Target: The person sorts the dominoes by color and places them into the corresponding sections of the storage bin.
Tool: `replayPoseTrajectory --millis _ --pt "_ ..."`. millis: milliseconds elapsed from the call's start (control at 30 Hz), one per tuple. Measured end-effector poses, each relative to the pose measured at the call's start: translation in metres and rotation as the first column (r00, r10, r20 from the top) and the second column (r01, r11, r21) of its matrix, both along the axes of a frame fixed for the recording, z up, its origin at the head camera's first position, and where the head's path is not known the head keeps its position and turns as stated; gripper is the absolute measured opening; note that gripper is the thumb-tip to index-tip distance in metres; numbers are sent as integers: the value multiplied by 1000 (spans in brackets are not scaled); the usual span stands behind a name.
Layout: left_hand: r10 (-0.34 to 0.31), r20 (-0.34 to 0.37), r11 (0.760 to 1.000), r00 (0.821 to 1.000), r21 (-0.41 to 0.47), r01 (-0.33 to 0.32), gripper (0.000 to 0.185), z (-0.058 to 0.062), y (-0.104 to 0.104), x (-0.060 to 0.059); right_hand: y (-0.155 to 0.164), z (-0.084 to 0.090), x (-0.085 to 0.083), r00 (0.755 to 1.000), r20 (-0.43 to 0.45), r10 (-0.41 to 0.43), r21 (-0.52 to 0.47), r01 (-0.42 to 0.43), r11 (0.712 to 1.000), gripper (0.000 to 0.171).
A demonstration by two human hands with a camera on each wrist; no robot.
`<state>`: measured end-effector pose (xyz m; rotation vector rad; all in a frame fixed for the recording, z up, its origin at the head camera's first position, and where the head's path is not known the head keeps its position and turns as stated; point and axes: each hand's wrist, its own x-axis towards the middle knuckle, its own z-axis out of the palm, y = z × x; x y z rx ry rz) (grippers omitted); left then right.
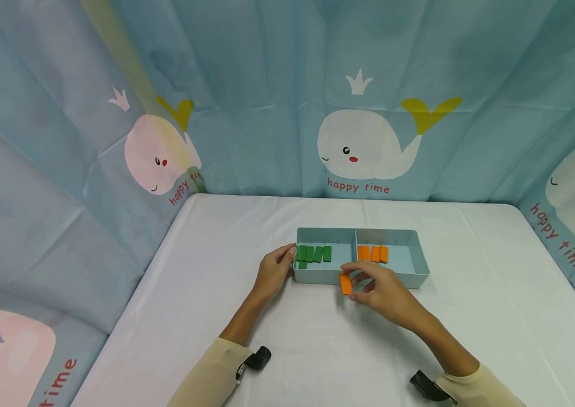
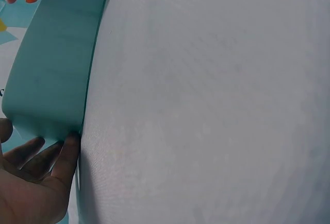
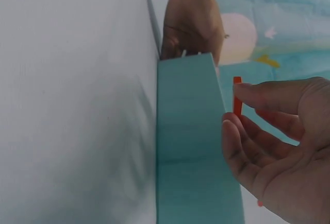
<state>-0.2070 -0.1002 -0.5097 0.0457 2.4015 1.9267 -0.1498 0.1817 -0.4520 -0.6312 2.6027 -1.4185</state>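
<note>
Your right hand [image 1: 386, 294] has an orange block [image 1: 345, 283] pinched between thumb and fingertips, a narrow grip on the block's upper part, and holds it upright just in front of the near wall of the teal tray [image 1: 318, 276]. In the right wrist view the same block [image 3: 237, 96] stands on end beside the tray wall [image 3: 188, 131], near it though you cannot tell if they touch.

Your left hand [image 1: 274, 271] rests against the tray's left end, fingers laid on the wall and steadying it; the left wrist view shows those fingers [image 2: 66, 157] against the tray corner [image 2: 51, 80].

Inside, a divider splits the tray. The left compartment holds a row of green blocks [image 1: 314, 254]; the right one holds three orange blocks [image 1: 372, 253], standing side by side at its left.

This looks like the placing step of a colour sort. The next move would call for lifting the block over the near wall and setting it beside the other orange ones, with room free to their right. Everything sits on the white tabletop [image 1: 318, 350].
</note>
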Motion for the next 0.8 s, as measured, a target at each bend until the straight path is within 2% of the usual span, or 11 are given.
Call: replayPoseTrajectory --millis 567,800 --pt "11 5 1000 1000 -16 -11 49 1 1 1 26 11 -11 996 -66 -58 -48 55 997 51" --pt "8 8 1000 1000 -9 -8 49 1 1 1 35 13 -18 993 -58 -98 -5 98 995 51"
